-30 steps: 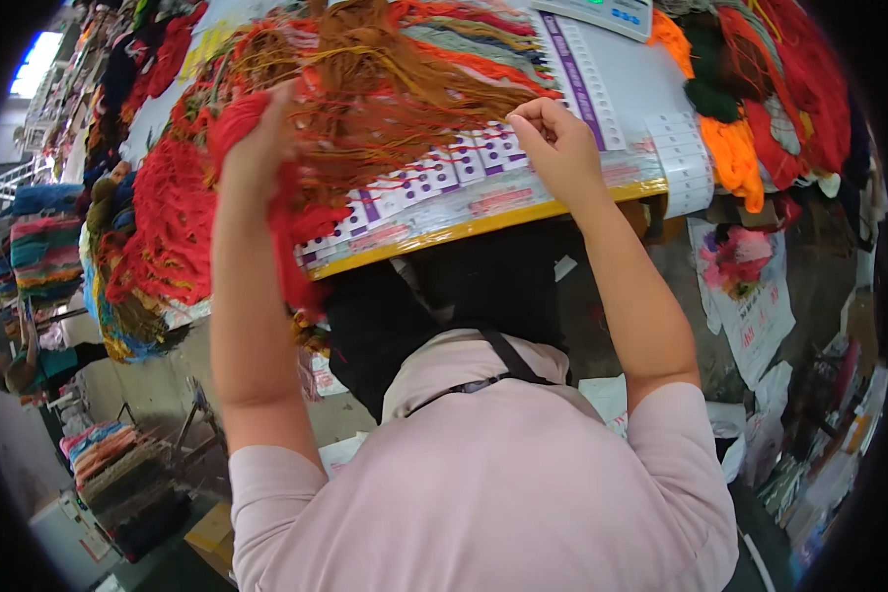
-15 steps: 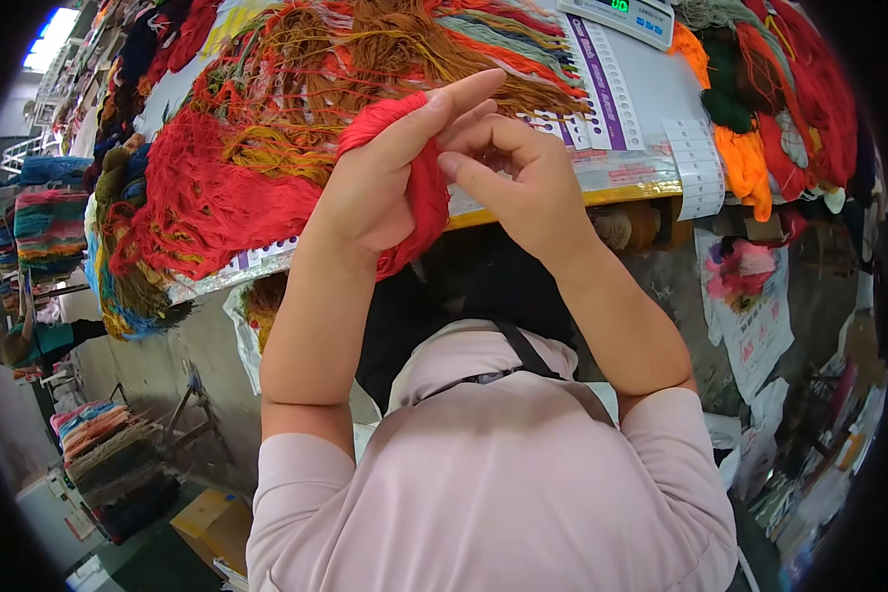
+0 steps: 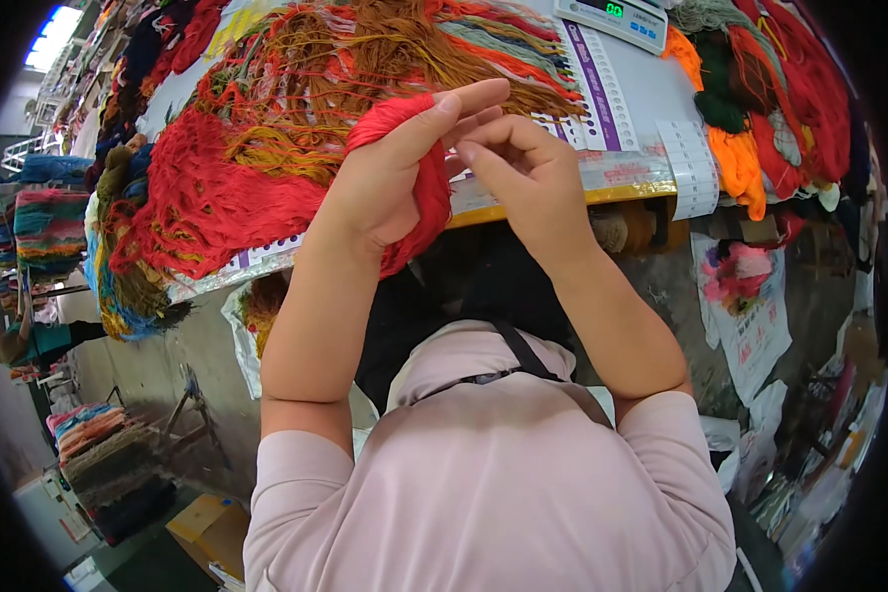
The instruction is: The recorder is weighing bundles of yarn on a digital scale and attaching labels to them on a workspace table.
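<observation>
A thick red skein of thread [image 3: 431, 205] hangs looped over my left hand [image 3: 393, 168], passing round the palm and down past the wrist. The index finger of that hand points to the right, with the thumb lying along it. My right hand [image 3: 535, 178] is at the left fingertips, its fingers curled and the thumb brought in toward them. Whatever it pinches is too small or hidden to make out. Under and beyond the hands, loose red thread [image 3: 217, 192] and brown thread [image 3: 405, 49] lie spread over the table [image 3: 641, 99].
Purple-and-white punched cards [image 3: 599, 89] with threads lie beyond my right hand. A digital scale [image 3: 617, 22] stands at the back. Orange skeins [image 3: 740, 173] and dark green skeins hang at the right edge. A cardboard box [image 3: 207, 528] sits at the lower left; another person [image 3: 44, 340] is far left.
Both hands have shifted slightly to the right, with the red skein still round the left one. My right hand's thumb and fingers have drawn a little closer together.
</observation>
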The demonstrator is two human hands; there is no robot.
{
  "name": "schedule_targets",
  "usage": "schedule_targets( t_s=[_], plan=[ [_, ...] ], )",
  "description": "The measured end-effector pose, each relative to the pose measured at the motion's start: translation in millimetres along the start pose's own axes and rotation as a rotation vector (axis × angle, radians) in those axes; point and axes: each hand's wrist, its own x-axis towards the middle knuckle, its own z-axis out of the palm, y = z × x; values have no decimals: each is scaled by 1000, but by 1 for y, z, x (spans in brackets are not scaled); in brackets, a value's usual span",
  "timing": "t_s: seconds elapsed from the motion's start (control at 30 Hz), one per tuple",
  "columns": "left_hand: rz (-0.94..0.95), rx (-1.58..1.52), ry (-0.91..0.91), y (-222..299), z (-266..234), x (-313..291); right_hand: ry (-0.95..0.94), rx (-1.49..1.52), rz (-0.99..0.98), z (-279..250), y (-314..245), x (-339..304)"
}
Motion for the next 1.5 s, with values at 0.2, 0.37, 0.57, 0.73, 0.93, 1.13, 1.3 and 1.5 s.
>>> schedule_targets(
  t_s=[0.2, 0.37, 0.57, 0.73, 0.93, 1.13, 1.3, 1.5],
  plan=[
    [-50, -37, -54, 1, -36, -6, 210, 603, -165, -79, -18, 1],
    [354, -524, -60, 36, -75, -9, 377, 841, -440, -284, -154, -101],
    [-34, -190, 118, -10, -41, 56, 444, 261, 47, -250, -132, -79],
    [-384, 9, 162, -88, -5, 102, 64, -464, 228, -176, 36, 39],
    [-503, 207, 249, -102, 21, 119, -35, -417, 271, -187, 88, 55],
    [-395, 289, 231, -128, 17, 148, -48, -371, 304, -181, 84, 55],
    [-409, 365, 240, -125, 20, 151, -73, -293, 237, -179, 83, 52],
    [-249, 553, 269, -130, 8, 150, -87, -252, 293, -181, 78, 51]
  ],
)
